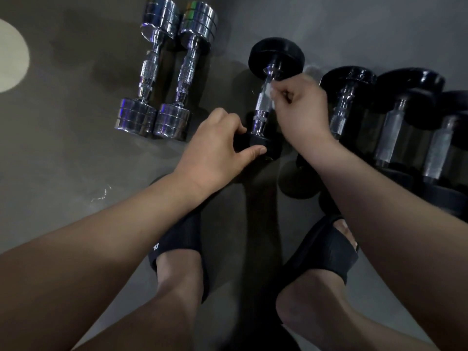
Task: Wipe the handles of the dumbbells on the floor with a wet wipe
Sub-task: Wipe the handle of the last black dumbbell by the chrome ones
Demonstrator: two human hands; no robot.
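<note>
Wet wipe [269,90] pinched in right hand [301,107], pressed on knurled chrome handle [262,107] of black dumbbell [277,55] on grey floor [76,148]. Left hand [215,145] grips its near head. Two chrome dumbbells [149,72] left, more black dumbbells [347,79] right (slide [177,239] logo white, unreadable).

Bare forearms ran to the bare left hand [215,145] and right hand [301,110]. Both feet wore black slide sandals [326,252] with wide ribbed straps; the left sandal [182,236] carried a small white logo [155,247].
</note>
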